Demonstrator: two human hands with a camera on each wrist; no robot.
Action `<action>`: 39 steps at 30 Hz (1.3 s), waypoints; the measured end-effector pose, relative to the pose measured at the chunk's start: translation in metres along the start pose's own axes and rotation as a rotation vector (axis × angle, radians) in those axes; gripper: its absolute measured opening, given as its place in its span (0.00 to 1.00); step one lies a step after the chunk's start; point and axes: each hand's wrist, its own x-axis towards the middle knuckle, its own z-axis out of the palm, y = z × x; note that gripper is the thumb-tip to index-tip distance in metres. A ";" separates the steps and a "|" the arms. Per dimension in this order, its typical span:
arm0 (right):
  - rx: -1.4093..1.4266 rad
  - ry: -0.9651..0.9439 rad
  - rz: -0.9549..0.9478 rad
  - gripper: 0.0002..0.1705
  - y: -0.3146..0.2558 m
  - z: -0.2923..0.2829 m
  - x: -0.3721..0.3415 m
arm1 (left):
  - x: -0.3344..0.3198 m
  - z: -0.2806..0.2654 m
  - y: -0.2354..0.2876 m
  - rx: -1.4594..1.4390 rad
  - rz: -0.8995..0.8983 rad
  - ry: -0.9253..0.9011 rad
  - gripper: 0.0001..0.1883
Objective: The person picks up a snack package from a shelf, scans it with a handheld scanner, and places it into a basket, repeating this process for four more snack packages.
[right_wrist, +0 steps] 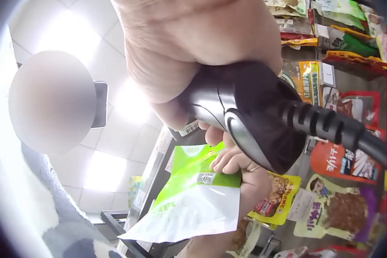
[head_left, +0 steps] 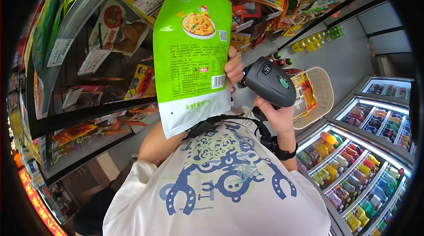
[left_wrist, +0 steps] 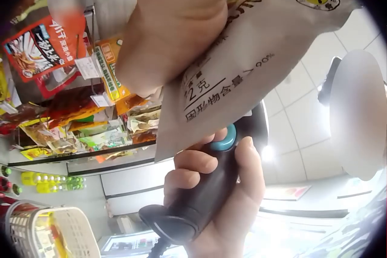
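Note:
In the head view, a green and white snack packet (head_left: 192,59) hangs upright with its printed back toward the camera. The left hand (head_left: 234,69) grips its right edge, fingers visible and the palm hidden behind it. Beside the packet, apart from it, the right hand (head_left: 278,116) holds a black handheld scanner (head_left: 269,81) by the handle. A barcode (head_left: 218,81) shows low on the packet's right side. In the left wrist view, fingers are curled round the scanner handle (left_wrist: 208,191). The right wrist view shows the left hand (right_wrist: 245,176) pinching the packet (right_wrist: 193,206).
Shelves of packaged snacks (head_left: 110,28) stand at left and ahead. A cream basket (head_left: 326,97) holding packets is to the right, with bottles (head_left: 309,41) beyond it. Lit drink coolers (head_left: 349,169) line the lower right. The scanner's cable (right_wrist: 332,125) crosses the right wrist view.

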 end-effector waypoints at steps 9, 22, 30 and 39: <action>0.187 0.080 0.057 0.24 -0.004 0.001 0.005 | 0.002 0.015 -0.013 0.020 -0.034 0.065 0.25; 0.622 -0.168 0.442 0.19 -0.002 -0.016 0.022 | 0.000 -0.012 -0.026 -0.007 -0.173 0.058 0.34; 0.400 0.118 0.225 0.24 0.003 -0.004 0.026 | -0.017 -0.011 -0.008 0.072 -0.125 0.336 0.34; 0.278 0.108 0.245 0.23 -0.013 -0.007 0.035 | -0.057 -0.009 0.037 0.174 -0.082 0.625 0.34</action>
